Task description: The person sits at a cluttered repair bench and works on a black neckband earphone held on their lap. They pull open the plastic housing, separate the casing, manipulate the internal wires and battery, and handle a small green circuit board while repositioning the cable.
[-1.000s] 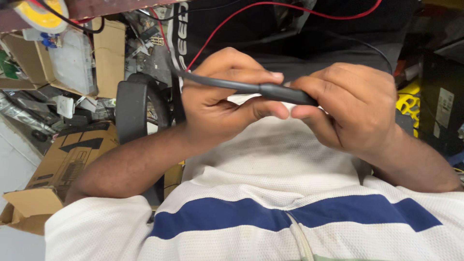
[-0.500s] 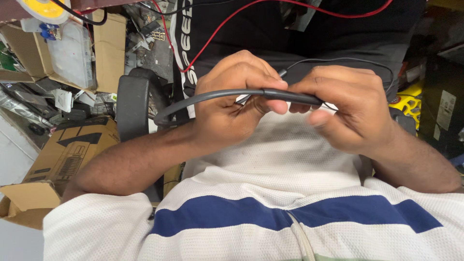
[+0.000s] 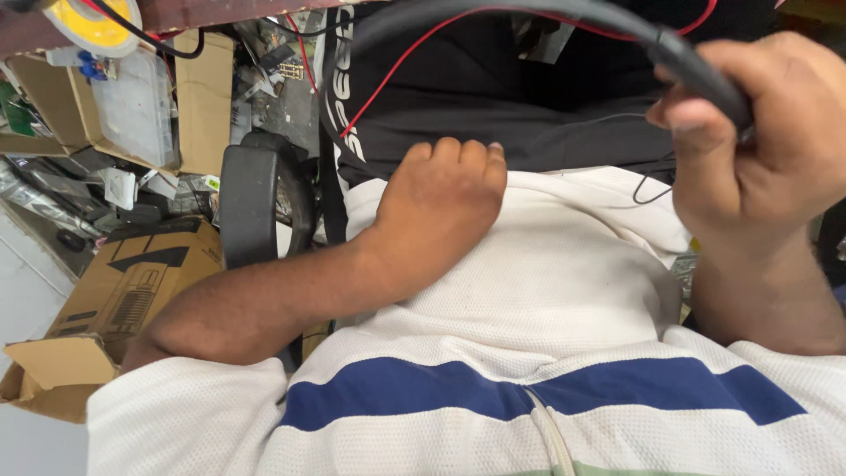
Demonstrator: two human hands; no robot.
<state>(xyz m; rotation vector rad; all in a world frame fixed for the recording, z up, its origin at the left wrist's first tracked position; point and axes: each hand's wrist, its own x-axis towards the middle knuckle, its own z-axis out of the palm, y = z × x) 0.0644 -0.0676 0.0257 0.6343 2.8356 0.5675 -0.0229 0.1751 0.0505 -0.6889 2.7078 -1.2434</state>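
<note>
My right hand [image 3: 765, 141] is raised at the upper right and grips a thick black cable [image 3: 564, 11] that arcs across the top of the view. A thin red wire [image 3: 397, 66] runs beside that cable. My left hand [image 3: 441, 207] rests on the white shirt [image 3: 564, 282] over my belly, fingers curled down against the cloth, holding nothing that I can see. A thin black wire [image 3: 648, 189] loops near my right wrist.
A black chair armrest [image 3: 248, 203] stands by my left forearm. Cardboard boxes [image 3: 115, 300] lie on the floor at the left. A clear plastic box [image 3: 137, 97] and a yellow spool [image 3: 92, 22] sit at the upper left among clutter.
My left hand has let go of the black cable and dropped onto my shirt. My right hand has lifted the cable up and to the right.
</note>
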